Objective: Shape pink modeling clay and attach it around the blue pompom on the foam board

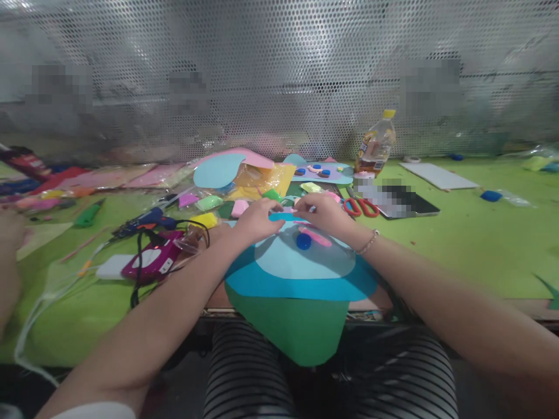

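Note:
My left hand [261,219] and my right hand [324,213] meet over the far edge of layered paper cut-outs. Between their bent fingertips is a small pale pink strip [290,210], apparently soft clay, pinched from both sides; the fingers partly hide it. Beneath them lies a light blue paper shape [288,262] on a darker blue one [301,289]. Under both, a green paper [301,331] hangs past the table edge. A round blue clay piece [304,241] and a longer pink clay piece [318,237] lie on the light blue paper, near my right wrist.
Red-handled scissors [360,207], a dark tablet-like item [410,201] and a drink bottle [377,142] are right of centre. Leftward are a glue gun [146,221], a purple power strip [155,256] with cables and clay packets [208,202]. Another person's arm [9,267] shows far left.

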The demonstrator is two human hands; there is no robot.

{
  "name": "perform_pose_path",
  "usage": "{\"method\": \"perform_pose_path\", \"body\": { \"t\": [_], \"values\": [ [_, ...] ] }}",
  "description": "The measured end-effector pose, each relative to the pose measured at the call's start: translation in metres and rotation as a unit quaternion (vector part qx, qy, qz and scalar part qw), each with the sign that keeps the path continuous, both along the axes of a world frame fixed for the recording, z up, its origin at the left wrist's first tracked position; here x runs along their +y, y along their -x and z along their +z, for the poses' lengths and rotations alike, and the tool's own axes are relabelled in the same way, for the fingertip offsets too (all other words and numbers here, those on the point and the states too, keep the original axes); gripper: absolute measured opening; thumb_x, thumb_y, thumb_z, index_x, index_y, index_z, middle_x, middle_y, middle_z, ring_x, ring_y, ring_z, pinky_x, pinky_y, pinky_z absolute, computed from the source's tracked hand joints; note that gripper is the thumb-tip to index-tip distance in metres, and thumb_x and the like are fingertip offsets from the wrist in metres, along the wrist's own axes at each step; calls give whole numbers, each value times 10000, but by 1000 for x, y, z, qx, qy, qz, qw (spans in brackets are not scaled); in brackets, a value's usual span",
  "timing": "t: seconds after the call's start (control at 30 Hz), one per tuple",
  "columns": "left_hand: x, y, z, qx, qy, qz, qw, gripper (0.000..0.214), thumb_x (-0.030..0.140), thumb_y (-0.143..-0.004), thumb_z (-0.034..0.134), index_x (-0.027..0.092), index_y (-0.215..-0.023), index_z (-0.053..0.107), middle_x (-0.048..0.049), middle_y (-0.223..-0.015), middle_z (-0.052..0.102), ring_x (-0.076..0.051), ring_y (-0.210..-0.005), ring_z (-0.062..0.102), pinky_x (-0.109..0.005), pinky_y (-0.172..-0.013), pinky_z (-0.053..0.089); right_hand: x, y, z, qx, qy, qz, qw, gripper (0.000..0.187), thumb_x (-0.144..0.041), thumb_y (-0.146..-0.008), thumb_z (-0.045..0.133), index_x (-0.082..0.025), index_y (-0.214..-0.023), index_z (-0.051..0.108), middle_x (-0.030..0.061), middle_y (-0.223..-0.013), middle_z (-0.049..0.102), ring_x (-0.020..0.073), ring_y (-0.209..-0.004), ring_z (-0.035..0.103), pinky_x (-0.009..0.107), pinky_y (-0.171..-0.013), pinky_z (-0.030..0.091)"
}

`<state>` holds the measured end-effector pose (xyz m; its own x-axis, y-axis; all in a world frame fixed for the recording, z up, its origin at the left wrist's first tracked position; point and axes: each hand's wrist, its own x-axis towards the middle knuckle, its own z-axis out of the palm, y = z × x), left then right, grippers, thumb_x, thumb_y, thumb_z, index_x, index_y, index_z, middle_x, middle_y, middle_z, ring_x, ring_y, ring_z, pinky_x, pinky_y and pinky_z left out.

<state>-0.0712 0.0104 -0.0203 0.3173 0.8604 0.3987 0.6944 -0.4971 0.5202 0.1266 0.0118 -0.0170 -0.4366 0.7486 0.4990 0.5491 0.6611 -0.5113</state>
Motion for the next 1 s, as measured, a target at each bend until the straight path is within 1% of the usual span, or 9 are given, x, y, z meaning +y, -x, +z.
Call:
{"method": "perform_pose_path", "body": {
  "t": [0.1,0.17,0.3,0.43,0.57,0.67,0.77,0.9,1.0],
  "values": [
    [0,3,-3,87,21,-18,996,249,358,-587,680,203,-781,662,-60,-795,647,-203,-706,577,-287,-613,418,3,5,-3,-28,43,1,999,91,-231,-780,613,-147,-753,641,17,-717,590,115,-637,521,236,-575,385],
    [-1,3,-5,119,40,-20,992,215,367,-591,673,199,-724,654,-56,-730,644,-196,-651,568,-273,-563,382,3,10,-5,-46,48,3,998,85,-221,-768,626,-142,-751,652,13,-705,579,109,-632,513,229,-575,378],
    [-3,4,-4,139,58,-32,988,145,335,-668,605,195,-672,644,-51,-686,648,-184,-623,568,-270,-552,361,2,18,-8,-87,64,-11,994,45,-186,-735,659,-148,-756,670,12,-696,595,110,-642,523,218,-578,371],
    [-4,3,0,131,67,-14,989,141,304,-702,592,180,-716,658,-51,-728,655,-185,-683,586,-281,-607,391,2,21,-11,-128,102,-27,986,46,-195,-741,663,-150,-747,672,23,-713,630,115,-647,544,213,-570,369],
    [-1,0,2,10,89,10,996,82,230,-684,646,163,-730,657,-47,-727,654,-170,-703,593,-296,-672,434,4,19,-12,-135,102,-21,985,60,-213,-744,665,-156,-762,673,29,-727,639,126,-655,551,222,-584,383],
    [2,-2,1,-131,141,-6,981,120,224,-637,710,156,-723,661,-43,-728,658,-160,-703,600,-300,-685,457,3,15,-8,-115,71,-3,991,68,-133,-763,599,-157,-740,659,33,-734,634,136,-686,554,235,-623,402],
    [3,-4,-2,-279,216,-49,935,228,267,-572,771,144,-730,662,-27,-697,649,-142,-680,604,-313,-707,476,0,10,-4,-70,-22,27,997,114,-88,-776,544,-155,-781,636,38,-756,613,144,-737,550,247,-674,423],
    [0,-10,-2,-417,292,-82,857,338,280,-481,830,126,-697,620,11,-638,622,-111,-621,608,-317,-725,494,-5,8,-1,-68,-114,57,989,91,-217,-848,541,-151,-866,601,53,-793,590,157,-765,542,265,-686,429],
    [-1,-11,0,-441,302,-92,840,378,272,-455,849,124,-708,610,14,-658,631,-116,-626,626,-309,-713,503,-6,9,0,-111,-146,55,982,137,-223,-890,488,-145,-823,578,61,-771,582,163,-748,529,269,-675,411]
  ]
}}
